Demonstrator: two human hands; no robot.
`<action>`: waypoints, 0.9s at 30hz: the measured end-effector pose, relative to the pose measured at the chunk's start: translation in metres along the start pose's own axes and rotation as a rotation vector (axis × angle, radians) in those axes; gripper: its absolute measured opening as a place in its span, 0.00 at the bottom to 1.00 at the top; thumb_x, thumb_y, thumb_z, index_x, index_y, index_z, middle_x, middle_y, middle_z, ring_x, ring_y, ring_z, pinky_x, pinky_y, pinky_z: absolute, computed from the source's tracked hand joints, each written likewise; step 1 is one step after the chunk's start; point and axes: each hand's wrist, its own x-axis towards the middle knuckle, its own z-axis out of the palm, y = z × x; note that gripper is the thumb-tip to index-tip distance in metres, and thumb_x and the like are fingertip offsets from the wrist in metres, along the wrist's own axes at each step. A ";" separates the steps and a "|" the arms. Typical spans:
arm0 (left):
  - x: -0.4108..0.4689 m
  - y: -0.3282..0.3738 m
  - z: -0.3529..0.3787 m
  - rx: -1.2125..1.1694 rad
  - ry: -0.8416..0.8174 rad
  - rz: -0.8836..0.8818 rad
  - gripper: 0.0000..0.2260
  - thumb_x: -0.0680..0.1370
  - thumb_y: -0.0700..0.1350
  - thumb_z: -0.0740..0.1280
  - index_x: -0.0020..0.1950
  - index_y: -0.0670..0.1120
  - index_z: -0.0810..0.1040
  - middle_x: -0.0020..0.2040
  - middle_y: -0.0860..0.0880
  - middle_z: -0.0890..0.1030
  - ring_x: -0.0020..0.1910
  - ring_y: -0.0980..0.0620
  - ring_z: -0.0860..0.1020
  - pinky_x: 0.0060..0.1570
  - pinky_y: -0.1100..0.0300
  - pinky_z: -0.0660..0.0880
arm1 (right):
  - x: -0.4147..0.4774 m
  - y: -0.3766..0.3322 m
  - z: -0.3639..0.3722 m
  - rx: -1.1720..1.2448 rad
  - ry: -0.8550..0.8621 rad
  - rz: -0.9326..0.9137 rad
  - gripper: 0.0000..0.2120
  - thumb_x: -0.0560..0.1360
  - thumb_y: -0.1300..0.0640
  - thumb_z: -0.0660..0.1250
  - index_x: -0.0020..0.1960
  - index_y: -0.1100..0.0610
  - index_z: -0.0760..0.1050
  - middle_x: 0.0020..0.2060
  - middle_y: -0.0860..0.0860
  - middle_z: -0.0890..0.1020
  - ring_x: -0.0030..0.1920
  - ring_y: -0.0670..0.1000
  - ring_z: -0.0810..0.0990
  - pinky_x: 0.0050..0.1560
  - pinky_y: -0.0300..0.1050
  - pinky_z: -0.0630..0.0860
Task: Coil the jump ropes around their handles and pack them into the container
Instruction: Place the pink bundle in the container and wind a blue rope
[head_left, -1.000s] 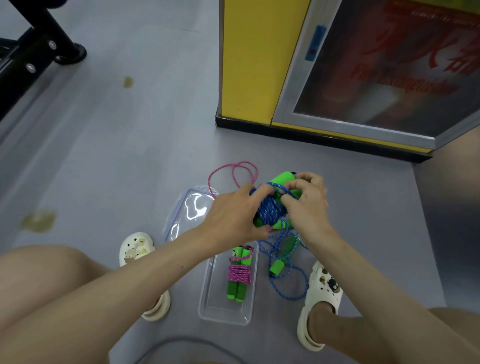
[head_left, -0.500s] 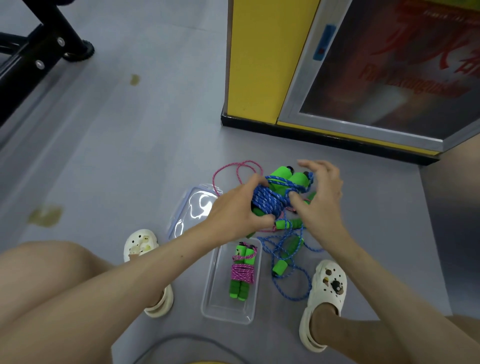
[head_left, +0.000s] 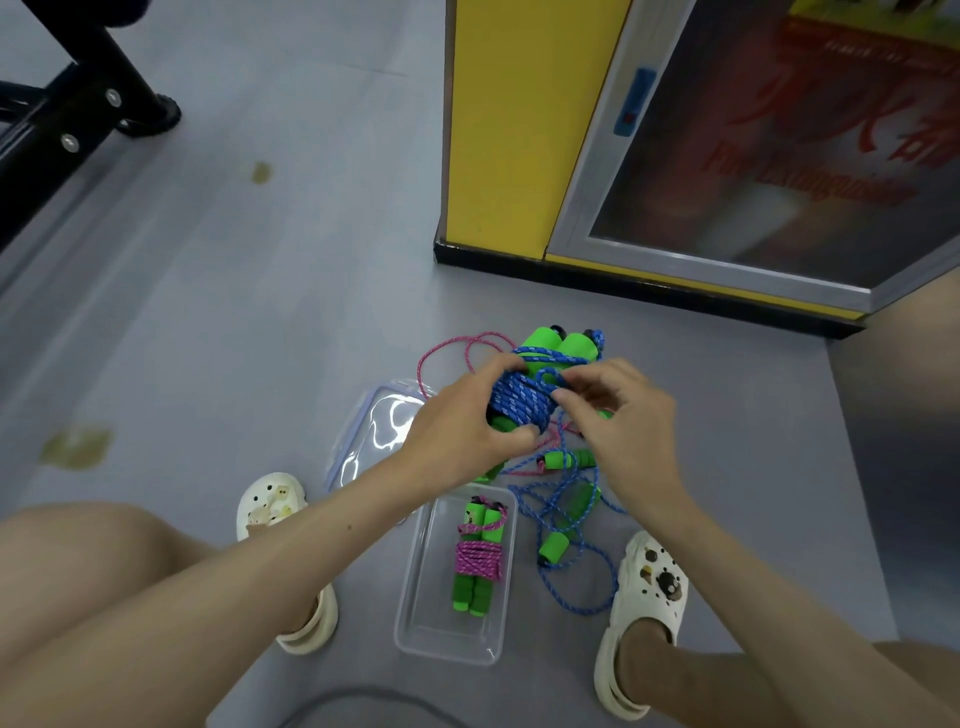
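Looking down from my head, my left hand (head_left: 457, 436) is wrapped around the blue jump rope (head_left: 519, 400), fingers and thumb clamped on the coil wound over its two green handles (head_left: 561, 345). I hold it in the air above the floor, just beyond the container (head_left: 415, 623). My right hand (head_left: 623, 426) is at the coil's side, its fingertips pinching a strand of that blue rope against the windings. I judge this is the finishing of the wrap: the loose end needs tucking under a turn so the bundle holds.

Below, a pink coiled rope (head_left: 478, 558) already lies in the clear container, with room beside it. The lid (head_left: 379, 431) rests on the floor next to it. Another blue rope (head_left: 566, 525) and a pink rope (head_left: 452, 348) lie loose and tangled on the floor. Next, I think, the tail must be pulled snug, then the bundle lowered in parallel to the pink one.
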 end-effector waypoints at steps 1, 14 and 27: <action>-0.001 0.000 0.001 0.016 -0.009 0.012 0.26 0.69 0.54 0.71 0.65 0.60 0.66 0.50 0.57 0.78 0.46 0.55 0.78 0.48 0.53 0.78 | 0.001 0.001 0.000 -0.024 0.002 -0.033 0.06 0.71 0.63 0.72 0.48 0.60 0.82 0.41 0.50 0.81 0.41 0.45 0.80 0.44 0.36 0.78; -0.009 -0.005 0.003 0.389 -0.016 0.146 0.32 0.69 0.61 0.68 0.71 0.58 0.60 0.54 0.50 0.75 0.44 0.48 0.77 0.39 0.58 0.74 | 0.009 0.005 -0.001 -0.442 -0.141 0.008 0.18 0.72 0.51 0.72 0.61 0.51 0.76 0.60 0.51 0.65 0.61 0.49 0.62 0.56 0.39 0.53; -0.007 0.003 0.009 0.458 -0.057 0.194 0.26 0.71 0.59 0.66 0.64 0.59 0.57 0.49 0.48 0.74 0.39 0.44 0.77 0.37 0.52 0.77 | 0.007 0.008 0.006 -0.525 -0.141 -0.085 0.09 0.67 0.60 0.60 0.44 0.60 0.76 0.49 0.53 0.74 0.50 0.48 0.64 0.48 0.39 0.51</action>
